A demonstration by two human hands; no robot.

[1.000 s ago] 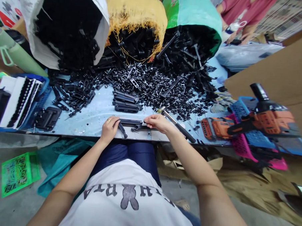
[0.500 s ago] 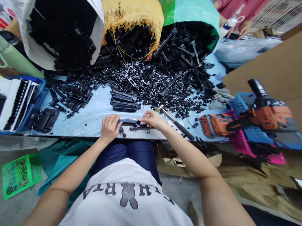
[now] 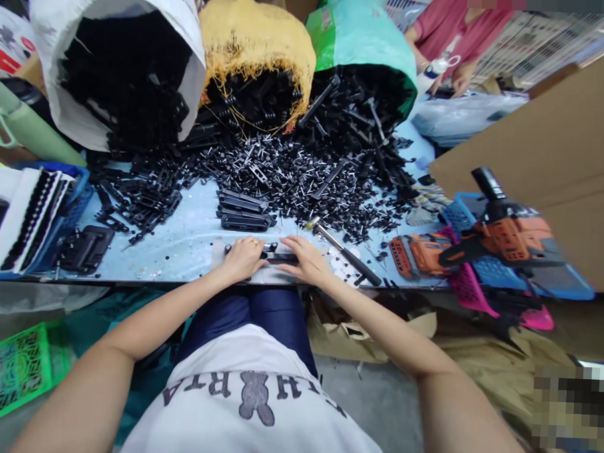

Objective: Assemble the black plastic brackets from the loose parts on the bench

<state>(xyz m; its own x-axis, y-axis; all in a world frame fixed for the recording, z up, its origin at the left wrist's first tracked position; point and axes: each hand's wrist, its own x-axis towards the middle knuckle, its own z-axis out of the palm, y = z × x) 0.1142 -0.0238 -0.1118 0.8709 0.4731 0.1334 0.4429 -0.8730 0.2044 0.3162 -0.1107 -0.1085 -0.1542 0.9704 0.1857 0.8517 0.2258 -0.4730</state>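
Observation:
At the table's front edge, a long black plastic bar (image 3: 282, 258) lies over a pale plate (image 3: 270, 276). My left hand (image 3: 245, 257) is closed over the bar's left part, palm down, its fingertips partly hidden. My right hand (image 3: 306, 261) is at the bar's right end, thumb and fingers spread apart on either side of it. A small dark piece (image 3: 227, 248) shows beside my left hand. Just beyond my hands sits a stack of black bars (image 3: 245, 211). To the right lies a hammer (image 3: 345, 250) with a dark grip.
A heap of small black parts with metal pins (image 3: 284, 179) spreads before a white sack (image 3: 53, 75), a yellow sack (image 3: 255, 34) and a green sack (image 3: 360, 29). At right, an orange power tool (image 3: 511, 239) rests across baskets. Another person's hand (image 3: 461, 78) shows at the back right.
The bar, raised and pinched between both hands before, is now low against the plate. My left hand has turned palm down over it; my right hand's fingers have spread.

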